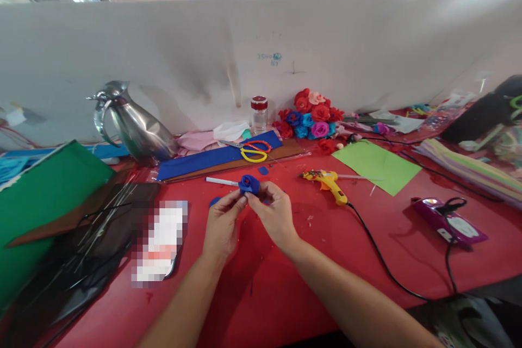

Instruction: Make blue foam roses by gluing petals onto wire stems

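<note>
Between my two hands, above the middle of the red table, is a small blue craft flower [248, 184] with rolled petals and a bit of red at its centre. My left hand [223, 217] pinches its lower left side with thumb and fingers. On the other side, my right hand [275, 212] grips the flower's lower right edge. Just behind the left fingers lies a white marker pen [220, 180]. Loose blue pieces [215, 202] lie partly hidden by the hands, and another small blue piece [263, 171] rests beyond them.
Scissors [253, 151] lie on blue sheets [175, 168] at the back. A yellow glue gun [332, 182] with a black cord is to the right, by a light green sheet [379, 166] and purple power strip [448, 223]. A metal jug [138, 125] and bunched flowers [314, 114] stand behind.
</note>
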Available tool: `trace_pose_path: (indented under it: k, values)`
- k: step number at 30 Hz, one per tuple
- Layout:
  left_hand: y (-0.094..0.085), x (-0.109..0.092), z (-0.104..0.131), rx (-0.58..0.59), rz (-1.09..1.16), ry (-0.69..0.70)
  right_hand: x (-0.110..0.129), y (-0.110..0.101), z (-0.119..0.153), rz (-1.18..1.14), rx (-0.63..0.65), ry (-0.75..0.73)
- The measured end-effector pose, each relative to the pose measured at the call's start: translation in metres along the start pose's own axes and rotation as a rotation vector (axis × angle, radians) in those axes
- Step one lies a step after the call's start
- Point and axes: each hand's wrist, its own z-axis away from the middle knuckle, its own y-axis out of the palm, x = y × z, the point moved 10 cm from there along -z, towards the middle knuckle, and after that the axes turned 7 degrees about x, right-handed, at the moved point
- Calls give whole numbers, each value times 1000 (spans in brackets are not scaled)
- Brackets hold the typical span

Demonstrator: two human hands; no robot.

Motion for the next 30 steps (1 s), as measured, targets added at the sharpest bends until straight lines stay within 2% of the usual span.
trace_pose_path:
  k: [8,18,24,30]
  values:
    - [4,-5,-2,34,51,16,-1,9,3,-39,53,21]
    - [-2,9,-2,5,168,-79,-9,12,1,-192,86,79]
    - [0,3,-1,-13,146,-53,-22,14,2,-375,23,194]
    - [3,1,2,-17,138,-46,-29,13,4,-422,-14,235]
